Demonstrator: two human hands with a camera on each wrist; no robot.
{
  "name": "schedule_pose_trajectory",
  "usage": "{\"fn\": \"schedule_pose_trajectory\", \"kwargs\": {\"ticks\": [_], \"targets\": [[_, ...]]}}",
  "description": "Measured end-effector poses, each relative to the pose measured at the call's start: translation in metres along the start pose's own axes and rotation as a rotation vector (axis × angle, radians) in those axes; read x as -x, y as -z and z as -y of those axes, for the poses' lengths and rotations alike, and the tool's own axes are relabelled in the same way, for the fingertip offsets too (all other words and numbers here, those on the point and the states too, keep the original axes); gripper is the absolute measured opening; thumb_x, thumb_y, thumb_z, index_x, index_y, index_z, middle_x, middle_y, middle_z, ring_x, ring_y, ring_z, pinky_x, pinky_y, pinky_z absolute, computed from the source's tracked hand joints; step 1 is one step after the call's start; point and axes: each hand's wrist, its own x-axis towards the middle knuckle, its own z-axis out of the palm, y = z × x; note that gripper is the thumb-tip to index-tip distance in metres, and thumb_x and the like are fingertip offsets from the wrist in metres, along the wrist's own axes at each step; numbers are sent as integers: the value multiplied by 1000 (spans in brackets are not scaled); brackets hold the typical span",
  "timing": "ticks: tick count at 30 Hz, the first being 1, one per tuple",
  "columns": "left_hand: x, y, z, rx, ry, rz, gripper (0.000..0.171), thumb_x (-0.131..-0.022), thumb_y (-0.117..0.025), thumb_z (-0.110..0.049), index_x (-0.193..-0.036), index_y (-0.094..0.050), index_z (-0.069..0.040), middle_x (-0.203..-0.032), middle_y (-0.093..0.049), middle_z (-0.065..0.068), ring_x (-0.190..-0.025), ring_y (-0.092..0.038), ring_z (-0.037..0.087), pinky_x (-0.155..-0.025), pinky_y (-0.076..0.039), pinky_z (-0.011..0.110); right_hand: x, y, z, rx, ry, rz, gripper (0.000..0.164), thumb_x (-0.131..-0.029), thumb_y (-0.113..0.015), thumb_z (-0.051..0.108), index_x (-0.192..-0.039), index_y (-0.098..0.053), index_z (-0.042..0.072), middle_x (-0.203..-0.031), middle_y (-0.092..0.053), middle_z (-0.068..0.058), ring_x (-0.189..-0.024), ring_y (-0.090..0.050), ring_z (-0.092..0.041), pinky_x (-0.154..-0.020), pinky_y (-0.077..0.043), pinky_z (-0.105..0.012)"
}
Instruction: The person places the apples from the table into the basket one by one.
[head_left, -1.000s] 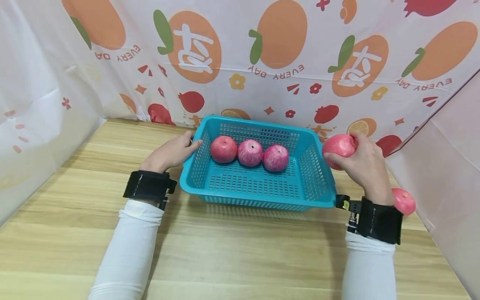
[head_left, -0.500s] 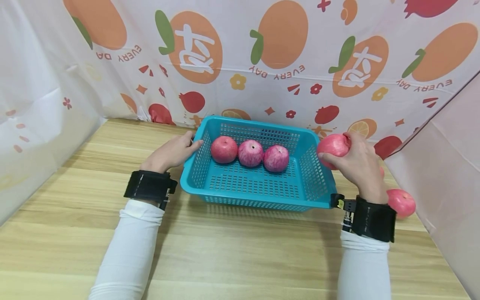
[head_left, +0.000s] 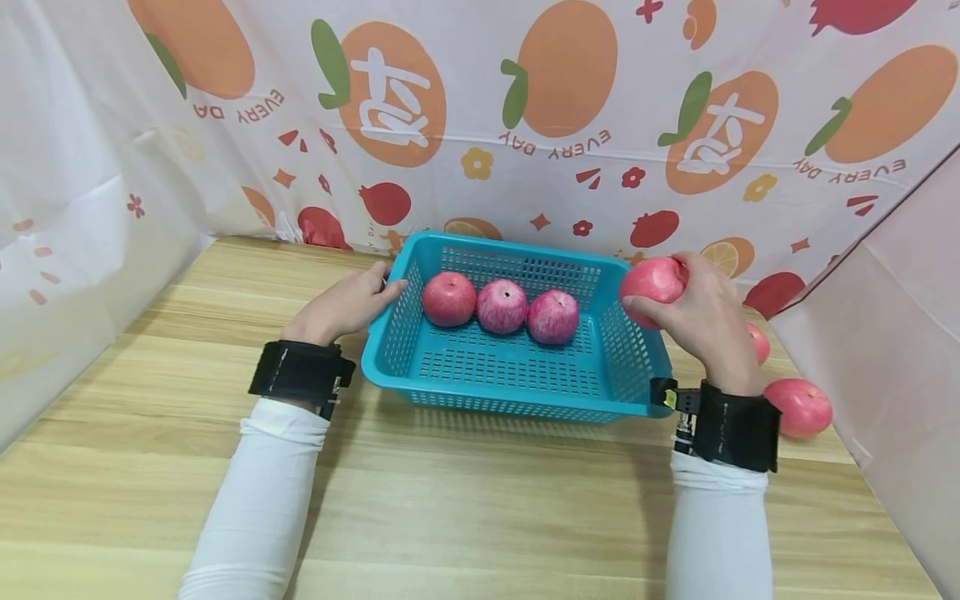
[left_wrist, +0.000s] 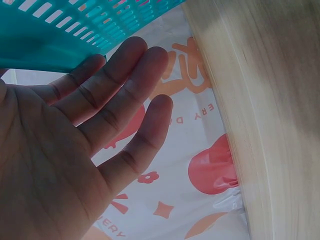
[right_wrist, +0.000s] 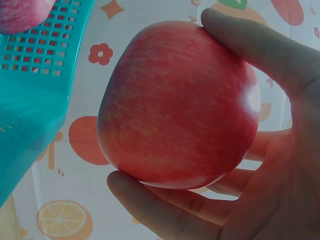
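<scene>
Apple (head_left: 651, 282), smooth and streaky red, is clamped in the right hand (head_left: 707, 312) fingers by the holey plastic basket (head_left: 517, 393), far right corner. Left hand (head_left: 341, 307) has fingers apart at the left rim. Woodgrain desk (head_left: 487, 508) runs wide out front.

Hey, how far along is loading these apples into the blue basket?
Three apples already sit in a row inside the basket. A fourth apple is in the right hand, near the basket's right end, not yet set down. Two more apples on the table beyond that hand look left to load.
</scene>
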Motion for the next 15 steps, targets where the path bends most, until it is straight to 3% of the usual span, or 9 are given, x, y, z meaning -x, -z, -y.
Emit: {"fn": "schedule_pose_trajectory", "kwargs": {"ticks": [15], "targets": [[0,0,1,4,-1,10,47,-95,-41,-35,-125,-35,1,-101,-57,19,-78,-61,23,-71,-54,44,-3,-6,15,3,5,76,75,-70,-72,44,-124,-41,3,-117,-46,-19,-103,-40,-34,-72,-49,-58]]}}
